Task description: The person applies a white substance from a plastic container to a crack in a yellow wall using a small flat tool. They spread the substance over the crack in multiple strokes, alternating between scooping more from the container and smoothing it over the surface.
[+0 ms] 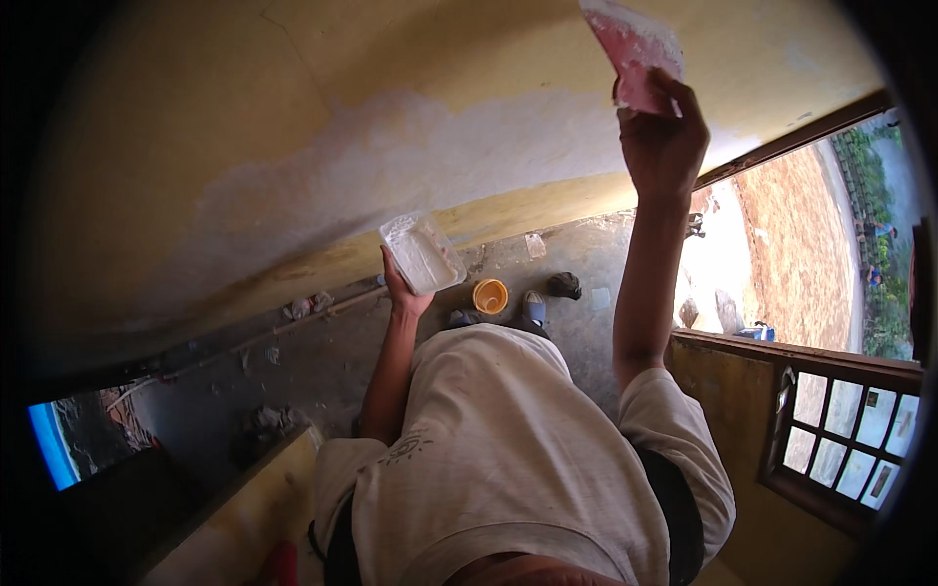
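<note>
My right hand [664, 146] is raised high at the upper right, its fingers closed around a flat pink scraper [637, 49] smeared with whitish paste. The scraper is up by the yellow wall [283, 88]; whether its edge touches the wall I cannot tell. Lower and to the left, my left hand [405, 296] grips a shallow, clear plastic tray [423, 256] by its side and underside. White residue coats the inside of the tray. Across the wall in front of me runs a broad, uneven whitish patch [391, 146].
Near my shoes [533, 308] a small yellow-orange bucket [477, 297] stands on the grey floor [598, 264], with a dark bundle [564, 284] beside it. A long pole [337, 307] and crumpled rubbish lie along the wall's foot. To the right are a bright doorway [782, 244] and a barred window [848, 430].
</note>
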